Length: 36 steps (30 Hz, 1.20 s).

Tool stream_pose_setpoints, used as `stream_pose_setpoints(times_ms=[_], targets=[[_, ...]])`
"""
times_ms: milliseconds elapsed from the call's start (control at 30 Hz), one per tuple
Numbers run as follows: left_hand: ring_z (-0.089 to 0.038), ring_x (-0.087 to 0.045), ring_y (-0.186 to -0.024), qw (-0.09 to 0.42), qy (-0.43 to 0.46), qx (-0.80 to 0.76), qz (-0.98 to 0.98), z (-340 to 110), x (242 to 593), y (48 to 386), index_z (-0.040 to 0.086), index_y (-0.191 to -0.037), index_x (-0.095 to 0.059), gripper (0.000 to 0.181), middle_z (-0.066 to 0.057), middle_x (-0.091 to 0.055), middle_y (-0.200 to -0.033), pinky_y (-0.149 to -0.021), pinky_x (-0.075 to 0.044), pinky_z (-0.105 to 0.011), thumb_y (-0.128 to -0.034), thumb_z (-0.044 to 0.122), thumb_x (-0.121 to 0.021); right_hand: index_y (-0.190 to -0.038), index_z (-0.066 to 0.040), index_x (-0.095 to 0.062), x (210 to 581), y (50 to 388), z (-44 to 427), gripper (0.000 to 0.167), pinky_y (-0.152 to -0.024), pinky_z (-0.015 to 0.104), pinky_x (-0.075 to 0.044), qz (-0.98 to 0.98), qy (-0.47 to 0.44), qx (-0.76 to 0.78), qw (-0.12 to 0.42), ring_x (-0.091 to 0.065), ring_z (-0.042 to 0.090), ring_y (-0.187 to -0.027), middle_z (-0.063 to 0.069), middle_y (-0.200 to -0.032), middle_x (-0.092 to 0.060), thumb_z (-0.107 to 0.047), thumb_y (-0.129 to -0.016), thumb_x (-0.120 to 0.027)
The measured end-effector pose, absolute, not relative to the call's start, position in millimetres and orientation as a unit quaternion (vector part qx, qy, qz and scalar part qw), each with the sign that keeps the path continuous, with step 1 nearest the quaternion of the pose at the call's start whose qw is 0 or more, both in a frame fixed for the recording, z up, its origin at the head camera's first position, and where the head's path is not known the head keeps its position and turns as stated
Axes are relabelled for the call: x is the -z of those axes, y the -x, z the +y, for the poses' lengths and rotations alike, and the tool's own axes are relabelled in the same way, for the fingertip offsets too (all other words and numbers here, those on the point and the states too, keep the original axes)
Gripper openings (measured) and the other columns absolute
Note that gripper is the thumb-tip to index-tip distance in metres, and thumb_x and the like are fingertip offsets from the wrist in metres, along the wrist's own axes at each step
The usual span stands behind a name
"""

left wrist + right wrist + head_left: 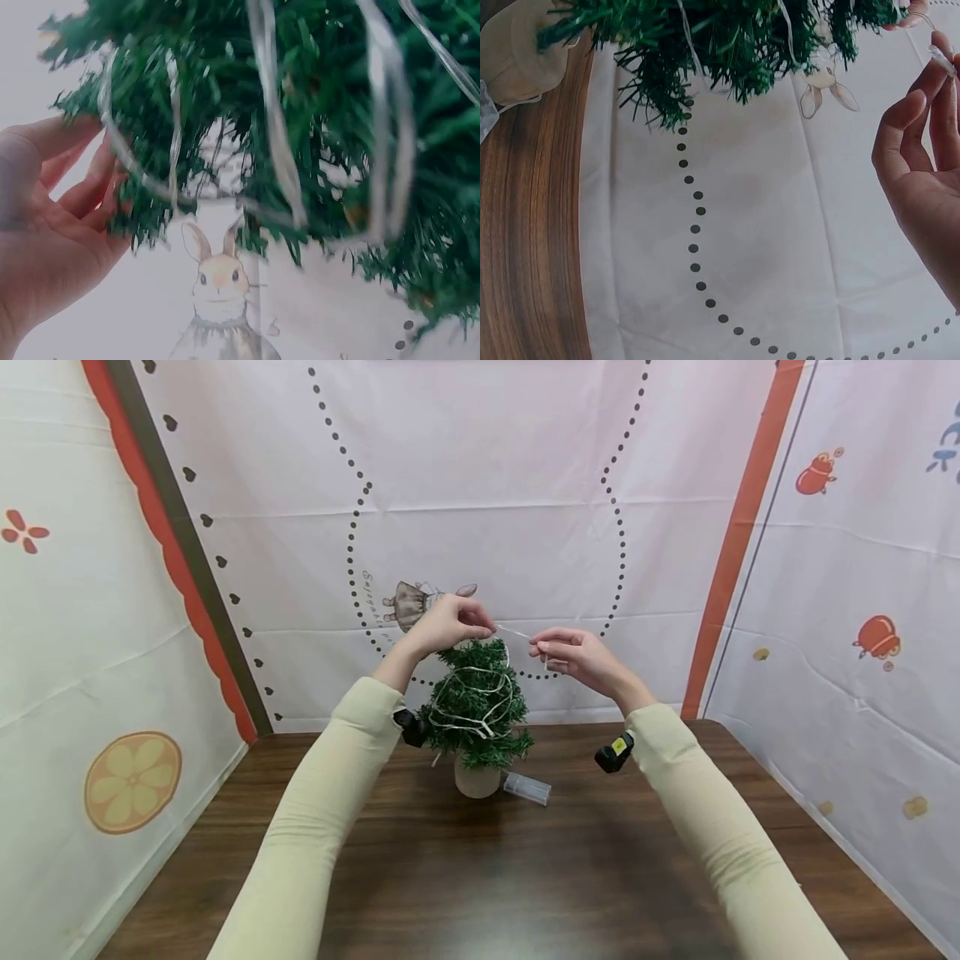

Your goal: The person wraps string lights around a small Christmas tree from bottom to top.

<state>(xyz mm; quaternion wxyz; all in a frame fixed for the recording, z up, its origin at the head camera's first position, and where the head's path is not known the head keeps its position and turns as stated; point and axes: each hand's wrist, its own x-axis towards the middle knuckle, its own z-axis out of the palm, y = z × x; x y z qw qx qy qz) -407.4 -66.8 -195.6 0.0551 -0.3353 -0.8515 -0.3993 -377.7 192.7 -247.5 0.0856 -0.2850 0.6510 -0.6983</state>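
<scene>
A small green artificial Christmas tree [467, 697] stands upright in a pale round base [477, 779]. White string lights [483, 727] loop around its branches. Above the treetop, my left hand [452, 622] pinches the string lights between thumb and fingertips; in the left wrist view its fingers are partly hidden behind branches. To the right of the top, my right hand [583, 657] pinches the lights' loose end, and a short stretch of wire runs taut between both hands. The right wrist view shows a small clear bulb piece [943, 61] at the right fingertips.
A clear battery box [527, 788] lies on the brown wooden table [465, 877], just right of the tree's base. Printed white cloth [487, 460] hangs behind and on both sides. Black wrist cameras [614, 753] are strapped to both wrists.
</scene>
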Motion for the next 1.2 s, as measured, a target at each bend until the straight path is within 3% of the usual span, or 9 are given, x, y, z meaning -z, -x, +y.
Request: stream_pose_setpoints(times_ms=[200,433,667,767,1033,1200], targets=[[-0.018,-0.064,-0.085,0.044,0.356,0.398,-0.844,-77.5,199.4,406.3,0.009,-0.098,-0.073,0.011,-0.010,-0.071,-0.101,-0.081,-0.051,-0.044,-0.0898,0.010,-0.065,-0.102,-0.010,-0.065,249.0,378.3,185.1,0.016,-0.071,0.020,-0.050,0.652,0.290,0.695,0.087,-0.061,0.009,-0.086,0.001,-0.095,-0.070,-0.004,-0.095,-0.053],[-0.018,-0.065,-0.093,0.068,0.379,0.390,-0.836,-81.4,204.4,402.3,0.009,-0.104,-0.073,0.016,-0.009,-0.070,-0.106,-0.081,-0.052,-0.032,-0.0922,0.008,-0.061,-0.105,-0.009,-0.065,252.2,377.2,181.8,0.015,-0.071,0.021,-0.048,0.665,0.287,0.685,0.079,-0.060,0.009,-0.089,0.000,-0.096,-0.069,-0.006,-0.096,-0.053],[-0.017,-0.064,-0.089,0.114,0.318,0.389,-0.857,-88.6,204.5,392.0,0.009,-0.104,-0.072,0.018,-0.007,-0.069,-0.105,-0.080,-0.052,-0.030,-0.0894,0.018,-0.067,-0.113,-0.004,-0.061,252.3,375.4,178.4,0.020,-0.066,0.021,-0.046,0.682,0.290,0.669,0.056,-0.056,0.008,-0.077,-0.002,-0.097,-0.069,-0.011,-0.095,-0.056],[-0.018,-0.064,-0.086,0.134,0.277,0.385,-0.870,-93.4,205.8,386.5,0.010,-0.101,-0.072,0.018,-0.007,-0.070,-0.100,-0.076,-0.052,-0.031,-0.0866,0.022,-0.070,-0.114,-0.005,-0.061,254.4,375.0,178.3,0.020,-0.069,0.020,-0.048,0.684,0.292,0.667,0.047,-0.056,0.007,-0.079,-0.002,-0.100,-0.069,-0.011,-0.095,-0.057],[-0.026,-0.064,-0.098,0.082,0.204,0.438,-0.872,-106.7,215.2,375.9,0.009,-0.109,-0.068,0.030,-0.013,-0.068,-0.109,-0.084,-0.052,-0.040,-0.0848,0.025,-0.072,-0.114,-0.005,-0.060,264.4,375.5,179.0,0.022,-0.083,0.020,-0.052,0.690,0.270,0.671,0.020,-0.062,0.010,-0.096,0.009,-0.112,-0.068,-0.011,-0.093,-0.060],[-0.028,-0.064,-0.098,0.062,0.196,0.501,-0.841,-112.8,223.7,378.6,0.007,-0.112,-0.067,0.032,-0.016,-0.067,-0.112,-0.081,-0.054,-0.036,-0.0847,0.022,-0.072,-0.113,0.000,-0.060,271.9,373.7,179.1,0.024,-0.086,0.023,-0.053,0.686,0.258,0.680,0.011,-0.066,0.011,-0.098,0.014,-0.113,-0.068,-0.010,-0.092,-0.062]])
